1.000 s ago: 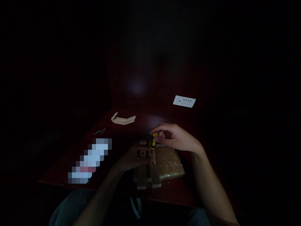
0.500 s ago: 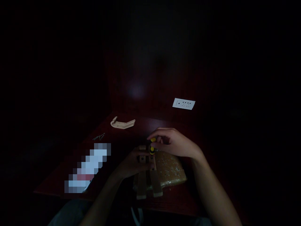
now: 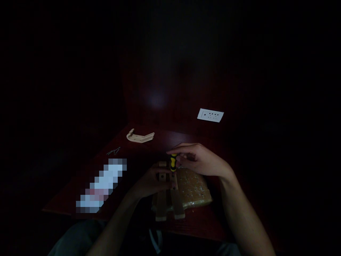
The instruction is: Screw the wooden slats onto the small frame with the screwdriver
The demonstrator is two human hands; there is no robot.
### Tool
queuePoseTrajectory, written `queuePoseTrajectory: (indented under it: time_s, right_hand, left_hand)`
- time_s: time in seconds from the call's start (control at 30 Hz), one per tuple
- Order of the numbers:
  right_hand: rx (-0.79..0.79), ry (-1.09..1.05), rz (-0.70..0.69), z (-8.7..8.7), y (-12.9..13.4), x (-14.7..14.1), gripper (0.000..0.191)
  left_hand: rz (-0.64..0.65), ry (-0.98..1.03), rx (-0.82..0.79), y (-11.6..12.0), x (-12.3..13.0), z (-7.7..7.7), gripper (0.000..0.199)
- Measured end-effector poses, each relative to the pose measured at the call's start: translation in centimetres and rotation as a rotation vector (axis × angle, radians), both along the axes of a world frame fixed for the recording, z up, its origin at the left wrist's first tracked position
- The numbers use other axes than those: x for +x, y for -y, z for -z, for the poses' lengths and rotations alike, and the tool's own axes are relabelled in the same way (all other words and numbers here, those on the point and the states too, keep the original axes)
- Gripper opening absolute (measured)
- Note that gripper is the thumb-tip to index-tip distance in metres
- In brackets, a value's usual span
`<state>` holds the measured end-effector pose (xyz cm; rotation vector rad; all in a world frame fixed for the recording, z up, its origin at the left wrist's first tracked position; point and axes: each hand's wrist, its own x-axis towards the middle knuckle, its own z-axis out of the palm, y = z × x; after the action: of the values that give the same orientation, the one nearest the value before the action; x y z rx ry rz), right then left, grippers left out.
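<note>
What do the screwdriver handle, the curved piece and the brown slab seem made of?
Screwdriver handle: perhaps plastic, finish unclear; it has bulging yellow and black sections.
Curved piece: likely wood, smooth, given its pale tan colour.
Brown slab: core unclear, seemingly wrapped in glossy plastic; bright glints show.

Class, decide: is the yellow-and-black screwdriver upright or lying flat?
Upright: the screwdriver stands nearly vertical at the right hand, its lower end over a wooden strip.

Passage is afforded between curved wooden piece [image 3: 140, 138] and right hand [image 3: 198, 160]; left-side access to wooden slats [image 3: 177, 202] is obstructed by the left hand [image 3: 149, 181].
</note>
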<state>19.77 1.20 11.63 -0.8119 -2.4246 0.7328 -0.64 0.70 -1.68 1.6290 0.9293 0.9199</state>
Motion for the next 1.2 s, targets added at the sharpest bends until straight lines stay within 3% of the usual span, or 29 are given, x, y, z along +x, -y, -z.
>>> queuePoseTrajectory:
  time_s: [0.53, 0.87, 1.2]
  right_hand:
    - [0.039, 0.006, 0.052, -0.1, 0.0, -0.1, 0.027]
    - [0.045, -0.011, 0.021, -0.1, 0.0, 0.1, 0.028]
    - [0.021, -0.001, 0.082, 0.0, 0.1, 0.4, 0.024]
  left_hand:
    - [0.033, -0.008, 0.016, 0.3, 0.1, -1.1, 0.033]
    - [0.042, -0.065, 0.018, 0.0, -0.2, -0.6, 0.036]
    - [0.034, 0.014, 0.018, -0.4, -0.2, 0.8, 0.036]
